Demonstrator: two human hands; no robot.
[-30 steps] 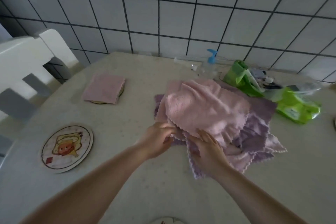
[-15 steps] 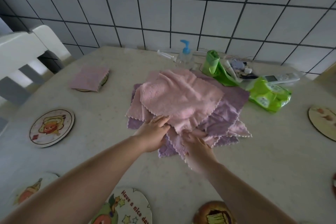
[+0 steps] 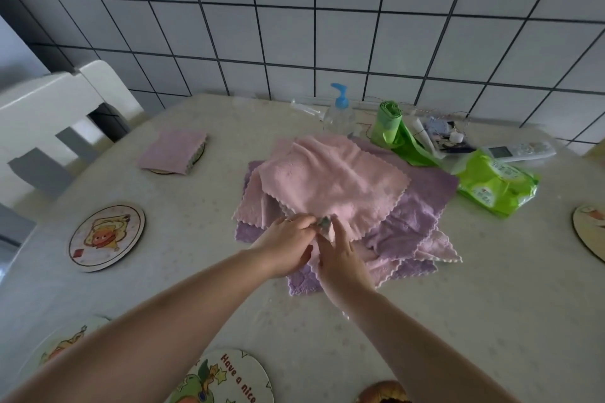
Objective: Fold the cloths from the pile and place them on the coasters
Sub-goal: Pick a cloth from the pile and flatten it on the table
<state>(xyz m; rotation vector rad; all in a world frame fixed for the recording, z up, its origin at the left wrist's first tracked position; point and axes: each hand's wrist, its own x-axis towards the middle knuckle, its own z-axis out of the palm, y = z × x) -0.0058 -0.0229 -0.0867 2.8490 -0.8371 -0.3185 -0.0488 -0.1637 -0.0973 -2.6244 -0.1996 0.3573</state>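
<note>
Cloth, soft and light: the pink cloth (image 3: 330, 180) tops the pile (image 3: 409, 226) just beyond both hands, left hand (image 3: 284, 247) and right hand (image 3: 340, 258) together, pinching its near edge; corners look best to grip.

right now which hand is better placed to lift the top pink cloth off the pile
Left, probably. The left hand already pinches the near edge of the top pink cloth, while the right hand lies lower on the pile, with nothing visibly gripped.
</note>
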